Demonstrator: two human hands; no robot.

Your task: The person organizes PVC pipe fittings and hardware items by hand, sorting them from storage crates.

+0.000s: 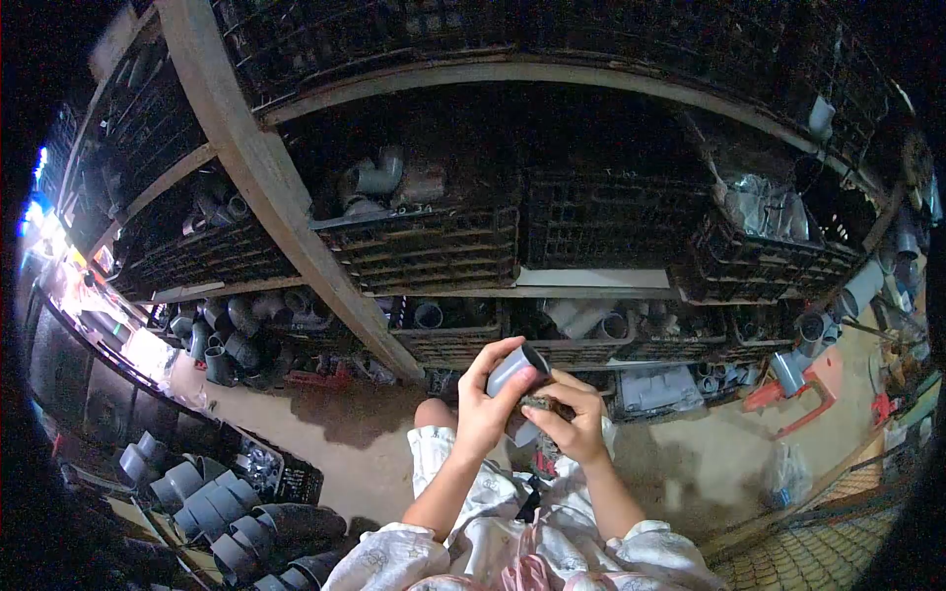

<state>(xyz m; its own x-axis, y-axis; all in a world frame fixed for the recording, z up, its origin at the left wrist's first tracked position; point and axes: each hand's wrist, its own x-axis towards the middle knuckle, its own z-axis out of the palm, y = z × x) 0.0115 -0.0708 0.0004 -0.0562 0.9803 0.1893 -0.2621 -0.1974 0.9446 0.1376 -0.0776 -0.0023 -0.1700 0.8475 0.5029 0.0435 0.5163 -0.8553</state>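
My left hand (479, 414) is wrapped round a short grey plastic pipe fitting (510, 370), held in front of my lap with its dark open end facing up and to the right. My right hand (579, 418) is closed on a small dark, rough-looking wad (539, 403), like a rag or scouring pad, right beside the fitting. A whitish piece shows below the wad between the hands; what it is I cannot make out.
Ahead stand shelves with black plastic crates (424, 258), some holding grey fittings (378, 173). More grey fittings (219, 508) are stacked at the lower left. A red plastic stool (810, 396) lies at the right on the concrete floor (379, 438). A wooden post (258, 163) slants down at the left.
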